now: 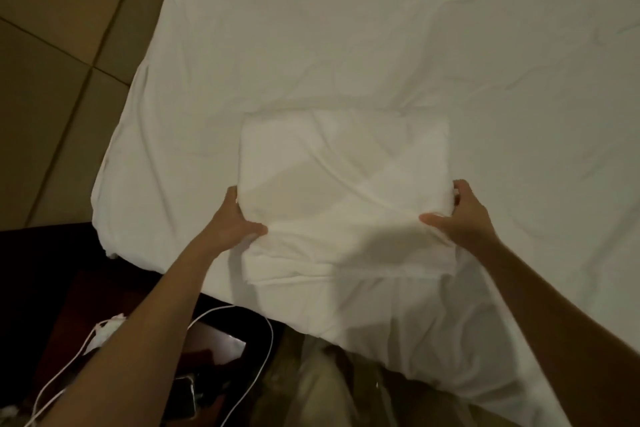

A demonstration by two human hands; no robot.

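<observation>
Folded white sheet (343, 191) near bed (381, 28) corner, left hand (235, 222) and right hand (460, 215) gripping its side edges, open bed beyond

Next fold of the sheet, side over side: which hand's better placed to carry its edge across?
Right hand, marginally: its fingers visibly curl round the edge of the folded sheet, thumb on top. Left hand grips too, but its fingers are mostly hidden. Close call.

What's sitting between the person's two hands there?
In the head view, a folded white sheet spans the gap; the left hand and right hand grip its opposite edges.
</observation>
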